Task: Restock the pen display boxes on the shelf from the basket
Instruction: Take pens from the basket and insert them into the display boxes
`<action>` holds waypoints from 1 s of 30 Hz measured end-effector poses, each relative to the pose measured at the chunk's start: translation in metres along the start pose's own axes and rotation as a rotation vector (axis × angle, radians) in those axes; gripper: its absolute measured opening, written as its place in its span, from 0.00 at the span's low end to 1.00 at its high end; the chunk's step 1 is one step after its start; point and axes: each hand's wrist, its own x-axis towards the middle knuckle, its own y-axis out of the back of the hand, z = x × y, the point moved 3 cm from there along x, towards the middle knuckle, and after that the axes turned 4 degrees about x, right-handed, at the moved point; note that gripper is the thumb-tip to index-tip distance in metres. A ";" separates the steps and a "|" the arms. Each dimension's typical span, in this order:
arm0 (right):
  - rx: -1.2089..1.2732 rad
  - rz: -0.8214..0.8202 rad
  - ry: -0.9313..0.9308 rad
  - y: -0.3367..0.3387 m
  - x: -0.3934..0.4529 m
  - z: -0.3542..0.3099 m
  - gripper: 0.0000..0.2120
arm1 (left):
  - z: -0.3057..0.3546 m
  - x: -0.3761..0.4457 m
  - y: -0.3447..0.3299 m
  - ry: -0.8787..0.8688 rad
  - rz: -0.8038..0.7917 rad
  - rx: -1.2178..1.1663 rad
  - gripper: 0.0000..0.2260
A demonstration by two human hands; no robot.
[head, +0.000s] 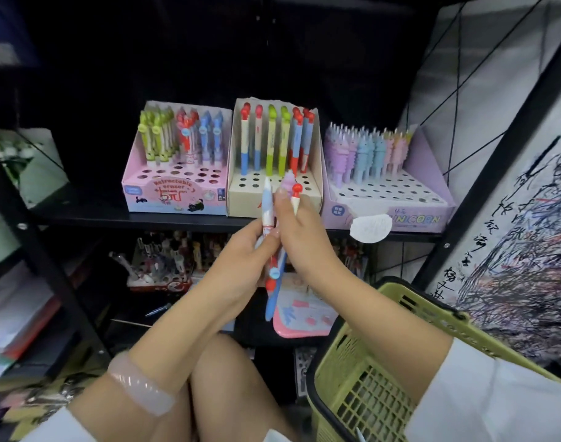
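Note:
My left hand [245,253] grips a bundle of pens [274,275] just below the shelf edge, with a pale blue pen [267,204] sticking up from it. My right hand [300,234] pinches a red-topped pen [296,194] among the bundle's upper ends. Three display boxes stand on the shelf: a pink one [174,194] at left, a beige one [241,202] in the middle, a lilac unicorn one [410,215] at right. Each holds upright pens at the back and has open holes in front. The green basket [352,371] hangs at my right forearm.
A black shelf board [145,220] carries the boxes. Below it sits more stationery, including a pink flat pack [304,317]. A black slanted post [483,173] and a scribbled paper wall [528,234] stand at right. Papers are stacked at left [14,317].

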 end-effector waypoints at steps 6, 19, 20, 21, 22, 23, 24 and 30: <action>0.032 0.064 0.062 -0.010 0.022 -0.018 0.18 | 0.024 0.015 0.022 -0.097 -0.007 0.038 0.08; 0.285 0.119 0.066 0.009 0.076 -0.040 0.08 | 0.031 0.025 0.066 -0.044 0.348 0.080 0.08; 0.261 0.203 0.102 0.017 0.086 -0.044 0.09 | 0.031 0.024 0.071 -0.042 0.360 0.060 0.08; 0.220 0.272 0.144 0.024 0.094 -0.047 0.09 | 0.031 0.023 0.075 -0.043 0.362 0.037 0.08; 0.165 0.313 0.189 0.029 0.102 -0.049 0.09 | 0.032 0.023 0.079 -0.046 0.361 0.022 0.08; 0.089 0.326 0.230 0.029 0.109 -0.050 0.09 | 0.032 0.022 0.083 -0.048 0.358 0.017 0.08; -0.015 0.314 0.257 0.027 0.115 -0.049 0.08 | 0.033 0.022 0.085 -0.048 0.353 0.019 0.09; -0.406 0.213 0.312 0.004 0.135 -0.046 0.07 | 0.033 0.020 0.092 -0.047 0.308 0.005 0.10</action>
